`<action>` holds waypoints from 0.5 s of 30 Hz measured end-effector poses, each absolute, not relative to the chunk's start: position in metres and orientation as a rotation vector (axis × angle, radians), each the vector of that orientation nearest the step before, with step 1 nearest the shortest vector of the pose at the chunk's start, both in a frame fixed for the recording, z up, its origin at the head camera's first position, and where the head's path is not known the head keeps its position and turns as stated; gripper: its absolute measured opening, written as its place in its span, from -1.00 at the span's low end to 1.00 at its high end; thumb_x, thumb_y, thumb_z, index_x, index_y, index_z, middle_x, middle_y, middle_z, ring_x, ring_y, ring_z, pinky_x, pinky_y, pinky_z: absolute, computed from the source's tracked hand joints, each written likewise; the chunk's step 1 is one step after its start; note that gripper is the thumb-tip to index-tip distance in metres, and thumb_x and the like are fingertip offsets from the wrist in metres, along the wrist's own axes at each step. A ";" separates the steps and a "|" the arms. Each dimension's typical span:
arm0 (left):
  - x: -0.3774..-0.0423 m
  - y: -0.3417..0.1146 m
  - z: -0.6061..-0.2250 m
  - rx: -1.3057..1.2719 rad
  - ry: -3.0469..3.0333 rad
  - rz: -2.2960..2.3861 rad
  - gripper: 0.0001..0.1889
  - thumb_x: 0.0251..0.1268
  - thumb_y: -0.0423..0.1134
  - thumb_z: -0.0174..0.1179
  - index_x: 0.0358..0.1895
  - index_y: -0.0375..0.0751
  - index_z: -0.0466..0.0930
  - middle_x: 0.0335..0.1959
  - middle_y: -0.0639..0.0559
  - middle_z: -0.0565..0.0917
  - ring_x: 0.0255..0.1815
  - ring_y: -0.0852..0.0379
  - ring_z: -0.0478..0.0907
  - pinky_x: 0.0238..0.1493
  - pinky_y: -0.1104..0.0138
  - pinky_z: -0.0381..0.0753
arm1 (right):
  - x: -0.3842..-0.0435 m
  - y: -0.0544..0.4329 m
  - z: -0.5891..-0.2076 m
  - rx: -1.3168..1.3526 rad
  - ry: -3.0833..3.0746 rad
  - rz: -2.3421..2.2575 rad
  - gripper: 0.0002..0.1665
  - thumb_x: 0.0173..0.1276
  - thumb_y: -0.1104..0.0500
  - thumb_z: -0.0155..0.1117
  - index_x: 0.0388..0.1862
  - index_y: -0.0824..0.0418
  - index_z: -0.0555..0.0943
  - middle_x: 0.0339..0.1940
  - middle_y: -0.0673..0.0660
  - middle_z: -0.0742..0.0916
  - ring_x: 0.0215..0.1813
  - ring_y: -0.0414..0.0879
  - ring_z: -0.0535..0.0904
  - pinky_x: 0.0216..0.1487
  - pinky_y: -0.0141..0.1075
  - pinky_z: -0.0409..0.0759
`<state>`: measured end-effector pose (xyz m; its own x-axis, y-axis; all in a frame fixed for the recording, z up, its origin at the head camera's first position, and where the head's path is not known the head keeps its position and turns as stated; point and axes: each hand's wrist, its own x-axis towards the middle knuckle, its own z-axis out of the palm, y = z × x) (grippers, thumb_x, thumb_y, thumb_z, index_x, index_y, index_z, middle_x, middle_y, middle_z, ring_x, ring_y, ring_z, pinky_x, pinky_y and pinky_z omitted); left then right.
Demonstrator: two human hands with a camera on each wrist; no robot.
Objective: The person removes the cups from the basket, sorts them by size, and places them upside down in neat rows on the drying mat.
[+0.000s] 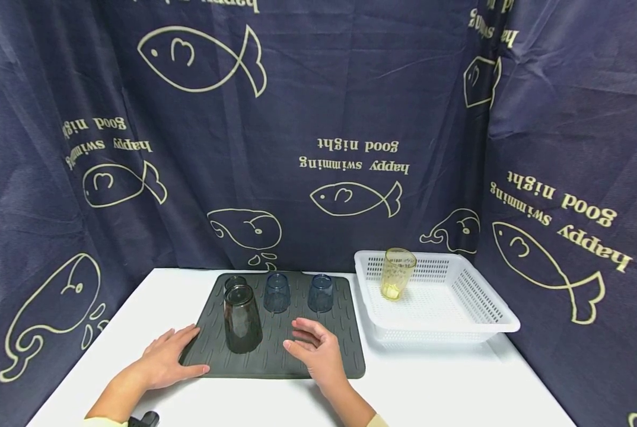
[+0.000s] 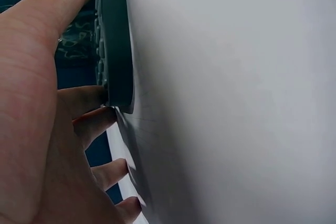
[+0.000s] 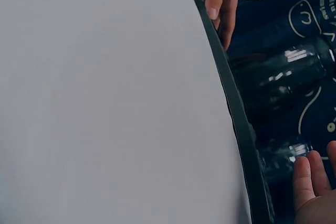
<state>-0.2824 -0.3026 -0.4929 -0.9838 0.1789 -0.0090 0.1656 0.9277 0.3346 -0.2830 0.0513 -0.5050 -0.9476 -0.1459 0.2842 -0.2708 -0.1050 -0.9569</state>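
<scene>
My left hand [image 1: 165,359] rests at the left front corner of a dark grey drying mat [image 1: 276,366], its fingers spread and the thumb on the front edge. In the left wrist view, fingertips [image 2: 113,174] touch the white tabletop beside the mat. My right hand [image 1: 321,354] hovers above the mat's front right part with loosely bent fingers and nothing in them. Between the hands stands a tall dark brown glass [image 1: 242,325]. Behind it, a smaller glass [image 1: 235,280] is partly hidden. Two blue glasses, one in the middle [image 1: 277,295] and one further right [image 1: 321,295], stand along the back.
A white perforated plastic basket [image 1: 436,325] stands right of the mat, with a yellow glass [image 1: 397,276] at its left side. Dark blue curtains [image 1: 297,118] with fish prints enclose the white table [image 1: 430,385] at the back and sides.
</scene>
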 end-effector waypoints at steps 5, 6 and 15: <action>-0.283 -0.304 -0.493 0.265 3.047 0.524 0.07 0.04 0.41 0.38 0.46 -0.33 0.37 0.49 -0.41 0.35 0.44 -0.71 0.16 0.32 -0.55 0.15 | -0.276 0.075 -0.501 0.447 -2.043 2.277 -0.36 0.23 0.27 0.55 0.28 0.36 0.56 0.25 0.30 0.68 0.21 -0.06 0.69 0.16 -0.39 0.70; -0.283 -0.304 -0.493 0.265 3.049 0.525 0.07 0.04 0.41 0.38 0.46 -0.34 0.37 0.49 -0.41 0.36 0.44 -0.71 0.16 0.31 -0.55 0.15 | -0.274 0.079 -0.500 0.440 -2.047 2.286 -0.36 0.22 0.28 0.55 0.27 0.36 0.56 0.25 0.29 0.69 0.20 -0.09 0.70 0.16 -0.39 0.70; -0.282 -0.302 -0.492 0.279 3.058 0.507 0.05 0.06 0.41 0.37 0.45 -0.34 0.38 0.48 -0.41 0.36 0.45 -0.68 0.18 0.31 -0.55 0.14 | -0.258 0.115 -0.488 0.467 -2.079 2.316 -0.31 0.20 0.35 0.53 0.30 0.42 0.51 0.29 0.34 0.65 0.25 -0.02 0.68 0.21 -0.35 0.69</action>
<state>-0.2820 -0.3019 -0.4923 -0.9835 0.1807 0.0004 0.1711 0.9309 0.3228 -0.2580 0.1148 -0.4876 -0.9559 -0.2003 0.2147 -0.1919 -0.1270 -0.9732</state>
